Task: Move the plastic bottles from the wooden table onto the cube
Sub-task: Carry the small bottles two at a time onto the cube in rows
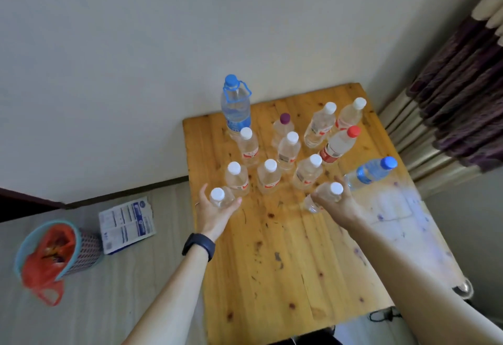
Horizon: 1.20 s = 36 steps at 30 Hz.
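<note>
Both hands are out over the wooden surface (285, 249): the left hand (215, 212) is wrapped around a white-capped bottle (221, 197), the right hand (339, 202) is gripping another white-capped one (324, 196), with the remaining bottles (288, 148) standing upright just behind.

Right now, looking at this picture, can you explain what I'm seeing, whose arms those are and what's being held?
There is no machine here. A person wears a camera on the head, looking down, so the two arms are theirs. In front stands a wooden table in a room corner, with about a dozen plastic bottles on its far half, mostly white-capped. The left hand, with a black wristband, grips one small bottle. The right hand grips another. On the floor at left are a basket and a printed packet.
</note>
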Each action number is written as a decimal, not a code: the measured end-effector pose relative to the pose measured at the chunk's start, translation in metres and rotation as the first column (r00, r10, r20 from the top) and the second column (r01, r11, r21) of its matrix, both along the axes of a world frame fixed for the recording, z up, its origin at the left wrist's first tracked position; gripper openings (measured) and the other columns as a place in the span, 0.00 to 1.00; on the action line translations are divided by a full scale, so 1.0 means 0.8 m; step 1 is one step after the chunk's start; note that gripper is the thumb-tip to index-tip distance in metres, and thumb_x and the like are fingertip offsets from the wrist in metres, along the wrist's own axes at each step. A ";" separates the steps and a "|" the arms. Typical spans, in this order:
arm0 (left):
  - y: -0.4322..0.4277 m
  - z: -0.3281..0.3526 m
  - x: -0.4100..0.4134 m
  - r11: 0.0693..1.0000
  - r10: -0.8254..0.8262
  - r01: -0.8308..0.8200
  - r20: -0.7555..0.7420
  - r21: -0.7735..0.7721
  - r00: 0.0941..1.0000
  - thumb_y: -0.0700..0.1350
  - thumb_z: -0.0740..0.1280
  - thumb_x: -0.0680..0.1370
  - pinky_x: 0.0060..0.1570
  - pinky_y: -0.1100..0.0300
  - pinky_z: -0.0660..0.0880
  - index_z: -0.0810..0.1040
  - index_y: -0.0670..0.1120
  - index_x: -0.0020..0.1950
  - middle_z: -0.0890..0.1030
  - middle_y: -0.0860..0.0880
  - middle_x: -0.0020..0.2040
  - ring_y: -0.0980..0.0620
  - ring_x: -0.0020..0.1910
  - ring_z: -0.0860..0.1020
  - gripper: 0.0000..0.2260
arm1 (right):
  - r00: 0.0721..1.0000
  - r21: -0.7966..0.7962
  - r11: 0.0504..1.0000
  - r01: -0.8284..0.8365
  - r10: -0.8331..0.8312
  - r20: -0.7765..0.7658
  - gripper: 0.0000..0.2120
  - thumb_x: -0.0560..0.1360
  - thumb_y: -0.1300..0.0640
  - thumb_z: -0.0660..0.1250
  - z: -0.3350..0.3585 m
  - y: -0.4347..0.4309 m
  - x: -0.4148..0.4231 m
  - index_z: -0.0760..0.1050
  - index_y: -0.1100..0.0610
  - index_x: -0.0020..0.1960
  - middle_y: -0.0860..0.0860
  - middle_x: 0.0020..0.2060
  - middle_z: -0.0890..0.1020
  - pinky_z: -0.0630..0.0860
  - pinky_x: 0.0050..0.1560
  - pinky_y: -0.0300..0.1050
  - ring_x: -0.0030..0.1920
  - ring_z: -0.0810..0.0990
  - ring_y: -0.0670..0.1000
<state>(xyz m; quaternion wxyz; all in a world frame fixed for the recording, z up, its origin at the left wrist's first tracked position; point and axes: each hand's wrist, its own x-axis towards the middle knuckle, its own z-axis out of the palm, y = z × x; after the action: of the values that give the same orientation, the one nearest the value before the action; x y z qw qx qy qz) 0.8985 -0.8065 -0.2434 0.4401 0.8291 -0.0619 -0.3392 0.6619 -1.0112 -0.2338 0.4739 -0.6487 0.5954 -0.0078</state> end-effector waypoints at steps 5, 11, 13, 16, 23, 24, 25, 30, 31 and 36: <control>-0.012 -0.031 0.014 1.000 -0.010 0.010 0.031 0.004 0.999 0.55 0.79 0.70 0.49 0.59 0.76 0.72 0.54 0.64 0.82 0.54 0.53 0.51 0.54 0.81 0.26 | 0.995 -0.058 0.994 0.091 -0.089 0.034 0.30 0.72 0.40 0.74 -0.015 -0.001 0.014 0.68 0.51 0.67 0.48 0.53 0.78 0.74 0.55 0.52 0.54 0.78 0.55; -0.004 -0.034 0.013 0.992 -0.113 0.106 0.122 0.063 0.986 0.51 0.75 0.71 0.37 0.58 0.76 0.76 0.58 0.51 0.82 0.56 0.45 0.56 0.45 0.80 0.12 | 1.000 -0.044 0.999 -0.013 0.013 0.013 0.23 0.71 0.43 0.75 -0.016 0.013 -0.010 0.68 0.45 0.60 0.41 0.46 0.76 0.75 0.50 0.50 0.47 0.78 0.49; 0.003 -0.033 0.000 0.986 -0.165 0.160 0.120 0.051 0.979 0.49 0.75 0.71 0.39 0.57 0.75 0.77 0.58 0.48 0.82 0.59 0.43 0.60 0.45 0.79 0.10 | 1.000 -0.039 0.999 -0.004 0.005 0.028 0.22 0.70 0.49 0.77 -0.012 0.028 -0.024 0.70 0.46 0.59 0.41 0.47 0.77 0.73 0.47 0.46 0.48 0.78 0.49; 0.015 -0.031 -0.028 0.986 -0.169 0.169 0.115 0.010 0.979 0.51 0.74 0.67 0.40 0.59 0.74 0.79 0.58 0.46 0.81 0.66 0.43 0.63 0.45 0.79 0.10 | 0.998 -0.033 0.999 -0.004 0.006 0.057 0.24 0.65 0.48 0.76 -0.014 0.059 -0.038 0.72 0.46 0.58 0.39 0.48 0.78 0.70 0.42 0.36 0.50 0.77 0.41; 0.026 -0.035 -0.080 0.987 -0.149 0.155 0.121 -0.043 0.981 0.50 0.76 0.63 0.46 0.60 0.73 0.74 0.53 0.55 0.73 0.57 0.55 0.59 0.55 0.73 0.22 | 0.951 0.018 0.970 0.244 -0.243 0.189 0.31 0.58 0.51 0.77 -0.041 0.094 -0.035 0.71 0.46 0.59 0.44 0.58 0.79 0.78 0.53 0.51 0.59 0.79 0.50; 0.027 -0.034 -0.086 0.992 -0.114 0.122 0.137 -0.045 0.984 0.52 0.76 0.64 0.47 0.59 0.74 0.75 0.52 0.55 0.74 0.58 0.54 0.59 0.56 0.73 0.22 | 0.947 0.015 0.967 0.255 -0.253 0.196 0.29 0.57 0.51 0.76 -0.044 0.095 -0.034 0.74 0.45 0.57 0.45 0.61 0.77 0.76 0.59 0.54 0.63 0.76 0.50; 0.028 -0.036 -0.092 0.996 -0.071 0.078 0.138 -0.047 0.988 0.55 0.76 0.65 0.49 0.59 0.75 0.76 0.51 0.56 0.75 0.58 0.54 0.59 0.56 0.73 0.23 | 0.945 0.010 0.966 0.260 -0.256 0.202 0.27 0.56 0.53 0.75 -0.044 0.097 -0.032 0.76 0.44 0.54 0.45 0.64 0.75 0.73 0.63 0.53 0.68 0.73 0.50; 0.016 -0.037 -0.113 0.998 0.063 -0.059 0.138 -0.032 0.988 0.59 0.79 0.67 0.55 0.59 0.73 0.73 0.49 0.68 0.77 0.53 0.63 0.54 0.59 0.75 0.33 | 0.862 0.008 0.891 0.455 -0.443 0.246 0.29 0.63 0.46 0.81 -0.051 0.116 -0.016 0.73 0.41 0.60 0.44 0.57 0.79 0.76 0.59 0.52 0.59 0.78 0.50; 0.009 -0.037 -0.113 0.998 0.067 -0.064 0.162 -0.025 0.985 0.57 0.79 0.68 0.54 0.60 0.73 0.74 0.48 0.66 0.78 0.52 0.62 0.53 0.58 0.76 0.31 | 0.840 0.005 0.865 0.503 -0.490 0.235 0.30 0.64 0.44 0.81 -0.052 0.119 -0.011 0.72 0.42 0.60 0.44 0.55 0.79 0.77 0.57 0.53 0.56 0.78 0.51; -0.013 -0.053 -0.101 0.994 -0.110 0.109 0.190 0.015 0.976 0.53 0.78 0.68 0.47 0.49 0.80 0.76 0.55 0.53 0.81 0.52 0.51 0.50 0.51 0.80 0.18 | 0.858 -0.031 0.877 0.480 -0.461 0.227 0.23 0.65 0.55 0.79 -0.051 0.117 -0.008 0.73 0.47 0.56 0.47 0.54 0.76 0.73 0.50 0.49 0.53 0.75 0.50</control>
<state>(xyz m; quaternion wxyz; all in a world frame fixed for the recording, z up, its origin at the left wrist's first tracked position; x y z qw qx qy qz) 0.8175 -0.8170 -0.2861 0.4107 0.8541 -0.1486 -0.2823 0.6557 -0.9173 -0.2749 0.4900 -0.4987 0.6808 -0.2183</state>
